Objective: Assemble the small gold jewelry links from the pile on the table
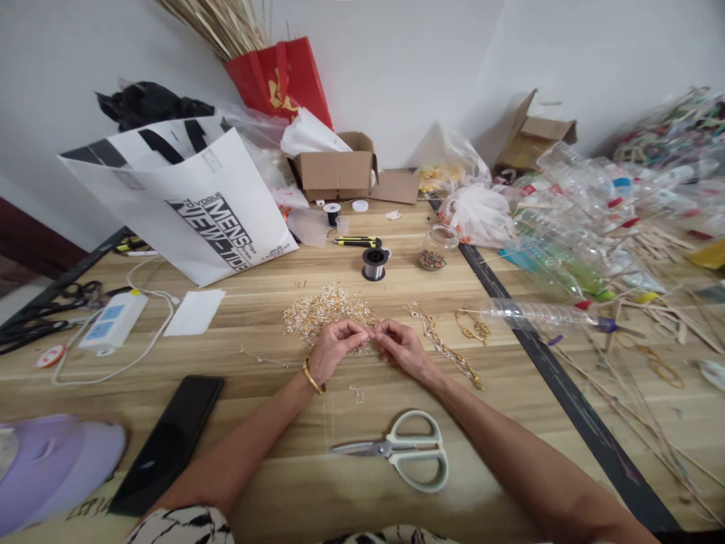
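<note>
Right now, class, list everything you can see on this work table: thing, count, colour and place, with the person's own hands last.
pile of small gold beaded bits: one, gold, table centre, just beyond the hands
pale green-handled scissors: one, near edge, shut
black flat phone: one, near left
spool of silver wire: one, beyond the pile
gold chains: several, right of the hands
white printed paper bag: one, far left
brown cardboard box: one, far centre
clear plastic bottles: many, far right
white power strip: one, left
left hand: gold bangle at wrist, fingertips pinched
right hand: fingertips pinched, meeting the left
</note>
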Action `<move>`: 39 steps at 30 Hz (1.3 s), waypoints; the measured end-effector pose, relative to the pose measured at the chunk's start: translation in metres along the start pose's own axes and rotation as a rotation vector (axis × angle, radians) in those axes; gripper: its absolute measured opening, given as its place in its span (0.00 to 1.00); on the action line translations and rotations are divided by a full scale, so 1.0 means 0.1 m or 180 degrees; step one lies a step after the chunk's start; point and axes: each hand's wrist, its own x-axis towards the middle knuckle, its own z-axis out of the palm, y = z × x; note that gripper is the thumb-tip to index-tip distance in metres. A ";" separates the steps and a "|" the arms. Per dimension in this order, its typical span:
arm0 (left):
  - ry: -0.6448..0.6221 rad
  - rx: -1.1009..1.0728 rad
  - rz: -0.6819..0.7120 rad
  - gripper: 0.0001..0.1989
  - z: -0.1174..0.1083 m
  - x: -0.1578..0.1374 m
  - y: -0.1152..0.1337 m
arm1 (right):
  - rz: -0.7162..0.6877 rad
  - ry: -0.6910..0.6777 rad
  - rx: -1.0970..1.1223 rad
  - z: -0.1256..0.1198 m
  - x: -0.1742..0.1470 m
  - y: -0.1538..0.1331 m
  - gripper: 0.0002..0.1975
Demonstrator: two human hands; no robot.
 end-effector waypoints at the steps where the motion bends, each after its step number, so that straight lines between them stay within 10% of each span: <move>1: 0.0012 0.0006 0.0003 0.09 0.00 0.00 0.00 | 0.0002 0.0017 0.0004 0.00 0.00 0.01 0.13; 39: 0.0061 0.0018 -0.0269 0.12 -0.03 0.06 -0.09 | -0.0361 0.0160 -0.0582 0.01 -0.05 0.02 0.11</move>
